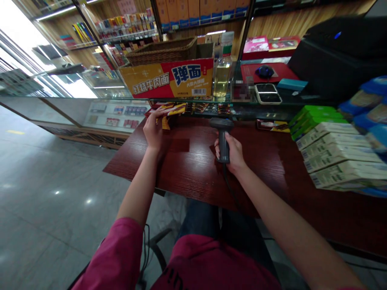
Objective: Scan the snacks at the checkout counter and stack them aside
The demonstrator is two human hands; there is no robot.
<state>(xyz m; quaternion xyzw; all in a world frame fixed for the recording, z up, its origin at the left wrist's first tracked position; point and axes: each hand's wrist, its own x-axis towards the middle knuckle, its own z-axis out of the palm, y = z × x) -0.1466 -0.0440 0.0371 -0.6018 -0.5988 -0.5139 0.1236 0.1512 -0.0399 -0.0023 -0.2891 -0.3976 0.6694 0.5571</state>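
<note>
My right hand (231,151) is closed around the grip of a black handheld barcode scanner (223,135), held upright over the dark red wooden desk (187,169); its cord trails toward me. My left hand (153,129) grips a flat red and yellow packet (167,110) at the desk's far left, holding it up near the edge of the glass counter. The scanner's head points toward the far side, to the right of the packet.
A glass counter (90,106) runs along the far side with a printed cardboard box (169,78), a bottle (222,74), a phone (267,93) and a mouse (264,71). Stacked white and green cartons (332,157) and blue packs (371,108) fill the desk's right. Grey floor lies left.
</note>
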